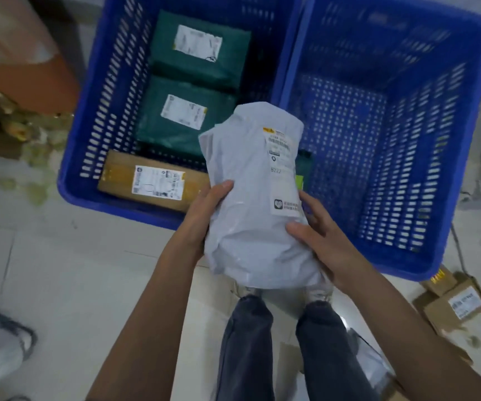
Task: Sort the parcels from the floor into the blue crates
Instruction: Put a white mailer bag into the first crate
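Both hands (204, 209) hold white parcel (256, 204); left crate (71, 180) holds parcels (187, 123).

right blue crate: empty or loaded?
Empty. The right blue slotted plastic crate shows only bare perforated floor; the grey plastic mailer bag is held in front, not inside.

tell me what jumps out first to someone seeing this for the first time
A pale grey parcel held in the middle of the view, left hand and right hand gripping its sides, label facing up. Behind it stand two blue crates: the left crate holds two green parcels and a brown box, while the right crate looks empty.
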